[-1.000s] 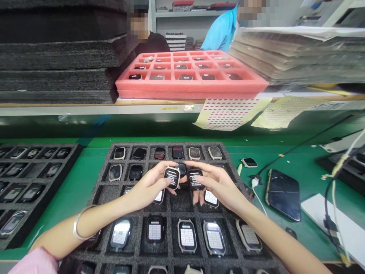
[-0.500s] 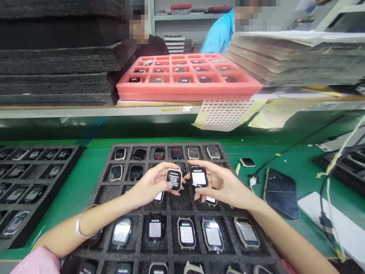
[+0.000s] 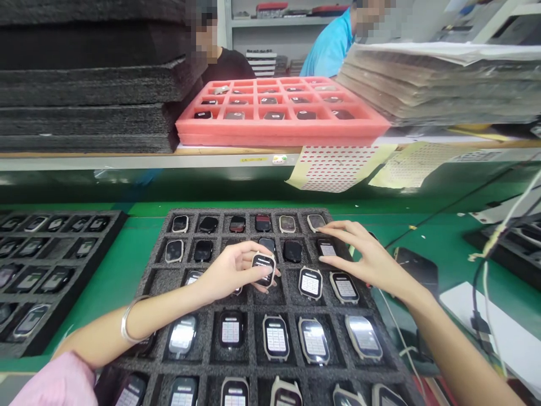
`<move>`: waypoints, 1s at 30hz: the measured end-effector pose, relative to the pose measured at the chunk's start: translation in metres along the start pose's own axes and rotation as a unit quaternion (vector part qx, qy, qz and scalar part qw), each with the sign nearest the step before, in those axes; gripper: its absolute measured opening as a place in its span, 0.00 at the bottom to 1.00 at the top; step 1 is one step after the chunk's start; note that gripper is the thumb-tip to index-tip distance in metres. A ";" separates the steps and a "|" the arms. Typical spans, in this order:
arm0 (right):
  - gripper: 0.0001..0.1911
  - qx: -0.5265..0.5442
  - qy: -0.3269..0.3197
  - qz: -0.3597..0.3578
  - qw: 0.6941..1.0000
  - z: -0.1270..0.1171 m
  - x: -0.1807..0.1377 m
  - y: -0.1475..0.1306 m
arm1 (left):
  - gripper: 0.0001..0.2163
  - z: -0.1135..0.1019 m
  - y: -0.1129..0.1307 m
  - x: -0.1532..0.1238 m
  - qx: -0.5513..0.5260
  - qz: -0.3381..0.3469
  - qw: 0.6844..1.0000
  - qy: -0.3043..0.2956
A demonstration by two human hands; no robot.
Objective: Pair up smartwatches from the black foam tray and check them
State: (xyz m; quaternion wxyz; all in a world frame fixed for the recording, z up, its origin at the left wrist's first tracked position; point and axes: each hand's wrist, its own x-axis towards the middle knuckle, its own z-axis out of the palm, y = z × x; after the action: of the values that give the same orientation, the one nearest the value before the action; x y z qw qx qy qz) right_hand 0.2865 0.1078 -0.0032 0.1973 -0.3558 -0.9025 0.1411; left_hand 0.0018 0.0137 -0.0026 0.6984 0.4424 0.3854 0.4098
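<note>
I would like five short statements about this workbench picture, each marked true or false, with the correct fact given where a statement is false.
1. The left hand holds a watch body above the dark foam tray. True.
2. The right hand also holds a watch body. False: it is open and holds nothing, with its fingers spread over the tray's far right pockets.
3. The pink tray stands on the shelf above the green table. True.
4. The bracelet is on the right wrist. False: it is on the left wrist.
5. Every pocket of the dark foam tray is filled. False: at least one is an empty pocket, near the tray's left edge.
</note>
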 end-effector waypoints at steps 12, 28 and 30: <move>0.14 -0.053 -0.076 -0.052 0.994 0.030 0.031 -0.030 | 0.17 0.001 0.000 -0.002 0.019 0.001 1.000 -0.007; 0.19 0.511 0.013 0.159 0.844 0.016 0.046 -0.088 | 0.22 0.002 0.001 -0.006 0.059 0.063 0.995 0.056; 0.23 0.549 -0.020 0.155 0.821 0.020 0.045 -0.092 | 0.22 0.001 0.006 -0.007 0.052 0.062 0.994 0.074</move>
State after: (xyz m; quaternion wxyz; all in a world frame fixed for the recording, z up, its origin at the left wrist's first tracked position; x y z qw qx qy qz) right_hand 0.1933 0.0719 0.0273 0.3179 -0.3207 -0.6123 0.6489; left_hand -0.0013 0.0082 0.0043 0.6170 0.4697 0.4285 0.4637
